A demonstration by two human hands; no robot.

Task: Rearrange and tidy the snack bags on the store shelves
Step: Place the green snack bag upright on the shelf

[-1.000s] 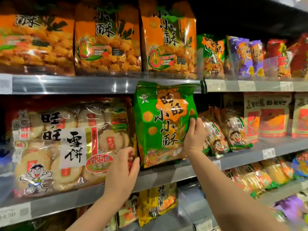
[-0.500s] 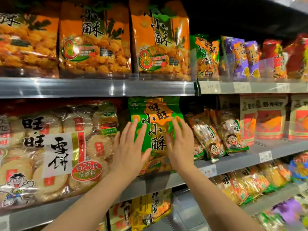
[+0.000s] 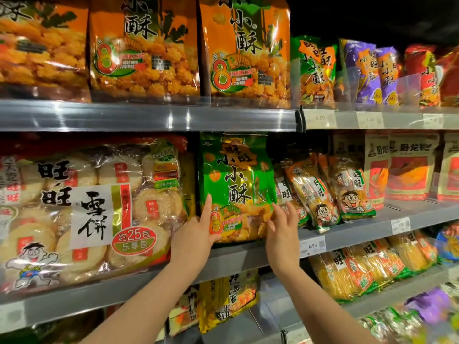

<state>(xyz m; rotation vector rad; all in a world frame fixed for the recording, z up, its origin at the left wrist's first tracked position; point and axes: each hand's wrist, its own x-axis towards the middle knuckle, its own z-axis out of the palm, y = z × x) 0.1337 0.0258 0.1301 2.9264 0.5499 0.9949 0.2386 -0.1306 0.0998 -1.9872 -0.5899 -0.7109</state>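
A green snack bag stands upright on the middle shelf, between a big clear bag of rice crackers and small orange packs. My left hand rests at the bag's lower left corner, index finger stretched up along its left edge. My right hand is at its lower right corner, fingers spread and touching the front. Neither hand grips the bag.
Large orange bags fill the shelf above, with green, purple and red bags to their right. Yellow-red packets stand at far right. Yellow packs lie on the lower shelf. Price tags line the shelf edges.
The green bag went from held out in front to standing back on the shelf. Both hands slid from flat on its front down to its lower corners.
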